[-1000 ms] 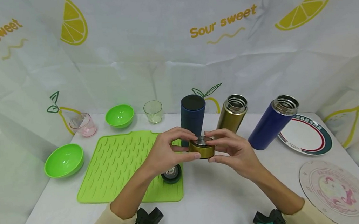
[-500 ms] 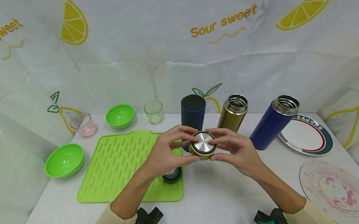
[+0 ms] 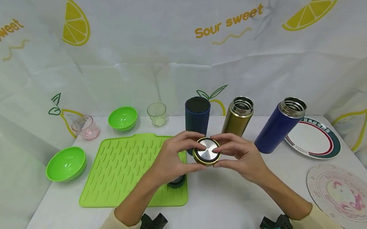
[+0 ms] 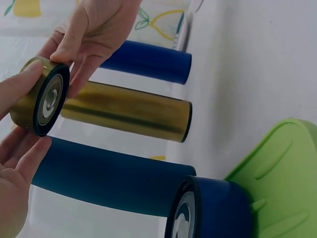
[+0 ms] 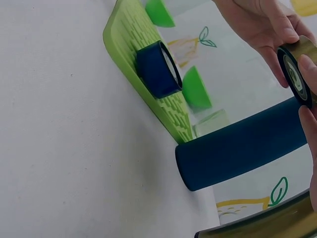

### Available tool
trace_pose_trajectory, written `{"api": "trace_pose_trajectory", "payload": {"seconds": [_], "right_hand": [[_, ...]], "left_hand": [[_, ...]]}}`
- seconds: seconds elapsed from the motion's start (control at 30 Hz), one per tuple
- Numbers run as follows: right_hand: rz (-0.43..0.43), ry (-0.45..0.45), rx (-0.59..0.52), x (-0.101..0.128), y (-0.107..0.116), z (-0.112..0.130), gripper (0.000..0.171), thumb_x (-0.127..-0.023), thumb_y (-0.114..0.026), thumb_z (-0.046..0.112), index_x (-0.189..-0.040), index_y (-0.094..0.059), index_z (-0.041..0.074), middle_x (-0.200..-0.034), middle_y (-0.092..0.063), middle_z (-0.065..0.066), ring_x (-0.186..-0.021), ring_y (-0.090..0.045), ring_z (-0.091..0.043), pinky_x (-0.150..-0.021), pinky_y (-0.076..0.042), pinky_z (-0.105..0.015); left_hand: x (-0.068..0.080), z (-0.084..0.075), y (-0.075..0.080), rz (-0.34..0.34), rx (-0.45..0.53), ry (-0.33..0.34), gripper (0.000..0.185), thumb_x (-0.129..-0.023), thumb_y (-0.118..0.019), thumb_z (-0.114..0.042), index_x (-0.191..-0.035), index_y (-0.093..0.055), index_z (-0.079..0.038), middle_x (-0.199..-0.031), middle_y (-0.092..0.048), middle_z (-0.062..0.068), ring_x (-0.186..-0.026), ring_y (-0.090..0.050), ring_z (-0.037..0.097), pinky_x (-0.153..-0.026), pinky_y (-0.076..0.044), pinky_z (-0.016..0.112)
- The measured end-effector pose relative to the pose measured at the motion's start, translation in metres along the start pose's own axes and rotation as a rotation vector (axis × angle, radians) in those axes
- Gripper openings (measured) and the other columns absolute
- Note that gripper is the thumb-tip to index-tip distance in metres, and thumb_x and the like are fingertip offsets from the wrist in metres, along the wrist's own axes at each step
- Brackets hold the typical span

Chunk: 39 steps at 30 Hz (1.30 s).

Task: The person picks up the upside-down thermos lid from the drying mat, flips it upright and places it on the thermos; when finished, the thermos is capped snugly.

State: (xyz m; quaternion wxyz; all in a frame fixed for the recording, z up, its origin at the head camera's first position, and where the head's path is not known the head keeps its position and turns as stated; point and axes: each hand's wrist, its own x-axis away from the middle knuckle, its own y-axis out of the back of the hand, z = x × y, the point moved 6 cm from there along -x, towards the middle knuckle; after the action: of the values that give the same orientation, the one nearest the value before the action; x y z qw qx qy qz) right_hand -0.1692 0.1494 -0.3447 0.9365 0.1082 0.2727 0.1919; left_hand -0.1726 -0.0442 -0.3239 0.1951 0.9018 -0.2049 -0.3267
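Observation:
Both hands hold a gold bottle lid (image 3: pixel 207 155) with a brushed steel top above the table centre. My left hand (image 3: pixel 174 156) grips its left side, thumb below and fingers over the top; my right hand (image 3: pixel 235 153) pinches its right side. The lid is tilted, its steel face towards the head camera. In the left wrist view the lid (image 4: pixel 39 96) shows its dark inner rim. Behind stand a dark blue flask (image 3: pixel 197 122), an uncapped gold flask (image 3: pixel 238 116) and an uncapped blue flask (image 3: pixel 279 124). A dark blue lid (image 3: pixel 176 181) lies on the green mat (image 3: pixel 123 166).
Two green bowls (image 3: pixel 66 163) (image 3: pixel 123 117), a pink glass (image 3: pixel 85 127) and a clear glass (image 3: pixel 156 113) stand at the left and back. A striped plate (image 3: pixel 313 138) and a pink-patterned plate (image 3: pixel 345 195) lie at the right. A printed backdrop (image 3: pixel 178 50) closes off the rear.
The gold lid has been tipped up in both hands, so its steel top now faces the camera instead of upward. The hands stayed in about the same place.

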Motion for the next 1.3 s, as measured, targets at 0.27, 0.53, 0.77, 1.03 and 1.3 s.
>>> {"api": "trace_pose_trajectory", "payload": {"seconds": [0.27, 0.53, 0.77, 1.03, 1.3], "right_hand": [[0.005, 0.001, 0.006, 0.001, -0.001, -0.002, 0.038, -0.071, -0.082, -0.015, -0.108, -0.073, -0.007, -0.135, -0.062, 0.014, -0.122, -0.063, -0.004, -0.094, -0.06, -0.023], [0.009, 0.007, 0.002, 0.001, -0.003, -0.004, 0.039, -0.072, -0.082, -0.014, -0.109, -0.074, -0.006, -0.135, -0.063, 0.014, -0.122, -0.063, -0.004, -0.094, -0.06, -0.022], [0.015, 0.0, -0.003, 0.001, -0.004, -0.002, 0.04, -0.071, -0.083, -0.015, -0.108, -0.073, -0.006, -0.135, -0.063, 0.016, -0.123, -0.063, -0.004, -0.093, -0.06, -0.022], [0.056, 0.086, 0.056, -0.001, -0.002, 0.006, 0.054, -0.073, -0.083, -0.013, -0.123, -0.069, 0.001, -0.145, -0.058, 0.001, -0.131, -0.059, -0.003, -0.1, -0.056, -0.021], [-0.075, 0.152, 0.15, -0.002, 0.028, 0.03, 0.054, -0.069, -0.082, -0.018, -0.12, -0.066, -0.009, -0.137, -0.062, 0.001, -0.124, -0.063, -0.006, -0.095, -0.058, -0.017]], "left_hand": [[0.001, 0.002, 0.0, -0.007, 0.001, -0.006, 0.037, -0.071, -0.093, -0.011, -0.104, -0.078, -0.008, -0.125, -0.07, 0.009, -0.118, -0.068, 0.022, -0.099, -0.058, 0.029], [0.001, 0.002, 0.0, 0.002, -0.014, -0.005, 0.035, -0.071, -0.092, -0.012, -0.104, -0.079, -0.007, -0.126, -0.071, 0.009, -0.122, -0.067, 0.021, -0.102, -0.057, 0.031], [0.002, 0.0, 0.002, 0.009, -0.014, 0.023, 0.035, -0.071, -0.093, -0.012, -0.103, -0.079, -0.008, -0.126, -0.073, 0.008, -0.121, -0.068, 0.02, -0.101, -0.058, 0.031], [0.005, 0.0, 0.007, 0.003, 0.045, 0.06, 0.035, -0.071, -0.092, -0.01, -0.103, -0.078, -0.008, -0.126, -0.07, 0.007, -0.117, -0.07, 0.022, -0.097, -0.06, 0.029], [0.012, 0.001, 0.012, 0.006, 0.037, 0.109, 0.036, -0.07, -0.092, -0.011, -0.102, -0.076, -0.011, -0.127, -0.069, 0.006, -0.118, -0.069, 0.021, -0.099, -0.06, 0.031]]}}
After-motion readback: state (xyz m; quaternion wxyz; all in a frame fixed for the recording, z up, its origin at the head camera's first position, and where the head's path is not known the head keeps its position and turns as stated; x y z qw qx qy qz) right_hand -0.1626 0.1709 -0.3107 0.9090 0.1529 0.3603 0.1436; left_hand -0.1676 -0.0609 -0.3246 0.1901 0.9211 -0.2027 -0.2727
